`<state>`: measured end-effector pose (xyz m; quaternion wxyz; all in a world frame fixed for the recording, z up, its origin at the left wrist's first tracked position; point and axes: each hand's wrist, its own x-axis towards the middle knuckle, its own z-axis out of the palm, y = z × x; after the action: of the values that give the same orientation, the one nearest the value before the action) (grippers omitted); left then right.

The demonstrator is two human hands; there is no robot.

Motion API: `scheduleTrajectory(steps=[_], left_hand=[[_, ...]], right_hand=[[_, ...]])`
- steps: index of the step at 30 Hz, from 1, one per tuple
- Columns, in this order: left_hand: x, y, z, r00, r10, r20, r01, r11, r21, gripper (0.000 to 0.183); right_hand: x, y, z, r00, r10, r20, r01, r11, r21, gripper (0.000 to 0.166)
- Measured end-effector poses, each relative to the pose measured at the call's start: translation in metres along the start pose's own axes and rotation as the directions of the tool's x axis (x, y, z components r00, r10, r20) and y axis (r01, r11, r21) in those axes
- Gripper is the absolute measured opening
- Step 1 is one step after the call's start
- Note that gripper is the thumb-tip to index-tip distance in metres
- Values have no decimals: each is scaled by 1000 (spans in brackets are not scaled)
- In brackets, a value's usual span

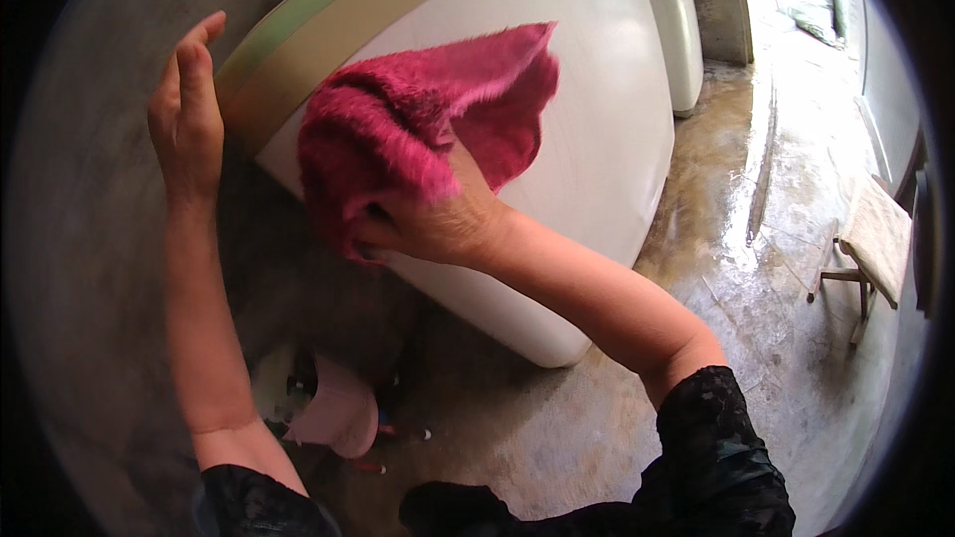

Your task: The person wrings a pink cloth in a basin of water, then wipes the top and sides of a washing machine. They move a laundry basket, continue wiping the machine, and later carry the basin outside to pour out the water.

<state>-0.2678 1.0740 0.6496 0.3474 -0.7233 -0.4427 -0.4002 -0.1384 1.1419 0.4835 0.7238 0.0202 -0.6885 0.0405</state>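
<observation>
A fluffy magenta cloth [388, 112] is gripped in my right hand [448, 216], with much of it bunched over the fingers. Its loose part spreads across the smooth side of a large white appliance-like casing [597, 112]. Beige and green bands run along the casing's upper left edge. To the left, my left hand [190, 119] is raised with its fingers extended and holds nothing. It is close to the banded edge; whether it touches the casing cannot be told. The fingertips of my right hand are partly hidden by the cloth.
Behind the casing stands another white casing [677, 30], beside a grey upright slab [720, 7]. The concrete floor [716, 239] looks wet. A low seat with a pale cover [877, 231] stands at right. Below lies a pink plastic object [339, 410]. Bags [806, 0] sit near the bright opening.
</observation>
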Motion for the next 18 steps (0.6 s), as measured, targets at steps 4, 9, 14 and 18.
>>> scheduleTrajectory(steps=[4, 9, 14, 18], left_hand=[[-8, -12, 14, 989, 148, 28, -149, 988, 49, 58], [-10, -14, 15, 990, 143, -18, -141, 987, 72, 67], [-14, -15, 12, 1000, 8, 11, -8, 1000, 19, 75], [-23, -17, 12, 998, -50, 38, 51, 998, -25, 71]], right_hand=[[10, 27, -3, 999, -36, -23, 36, 999, 17, 57], [20, 81, -34, 988, -44, -150, 29, 995, -97, 49], [19, 141, -64, 980, -62, -188, 35, 989, -143, 45], [16, 177, -80, 940, 329, -84, -292, 910, 296, 46]])
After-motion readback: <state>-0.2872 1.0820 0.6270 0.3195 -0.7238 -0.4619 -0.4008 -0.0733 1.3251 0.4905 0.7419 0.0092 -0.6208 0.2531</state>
